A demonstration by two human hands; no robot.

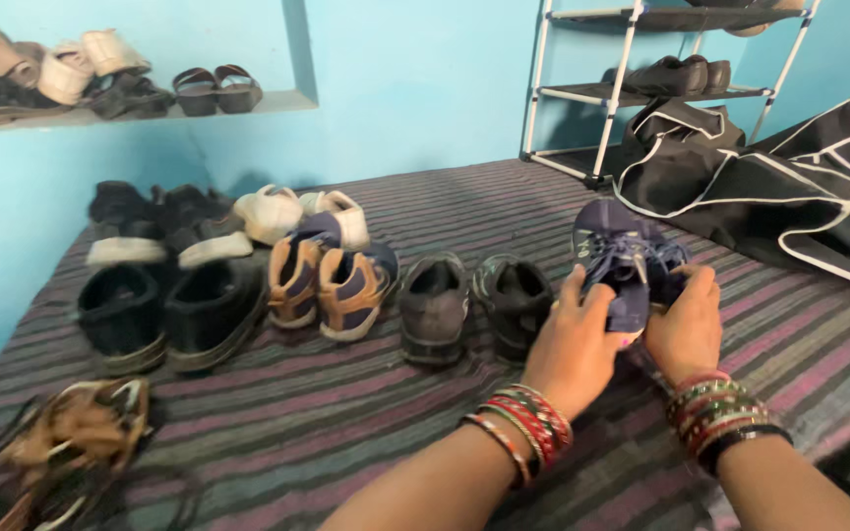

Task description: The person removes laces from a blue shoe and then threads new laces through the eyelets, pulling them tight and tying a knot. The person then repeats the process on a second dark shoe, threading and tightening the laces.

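Striped mat (pixel 366 433): purple and grey bands, laid over the floor; carries all footwear noted below and serves as the reference for position.

Shoe rack (pixel 622 93): white tube frame, beyond the mat's far right corner, with a dark shoe on its middle shelf. Its black cover (pixel 769 187) with white piping lies slumped on the mat's far right part.

Row of shoes across the mat's middle: black pair (pixel 164 315) toward the left edge, tan-and-blue pair (pixel 332 285) next, grey pair (pixel 474 305) nearest the hands. A heap of sandals (pixel 76 442) sits at the near left corner.

Navy sports shoes (pixel 627 265): held just above the mat's right-centre, beside the grey pair, toes pointing away.

Left hand (pixel 575 344): grip closed around the near side of the navy shoes. Right hand (pixel 686 329): grip closed on the opposite side. Both wrists carry bangles.

Assessment: handling appears sound. In my judgement, keeping both soles level and the pair pressed together would let it sit square in line with the row; loose laces could snag under a sole.
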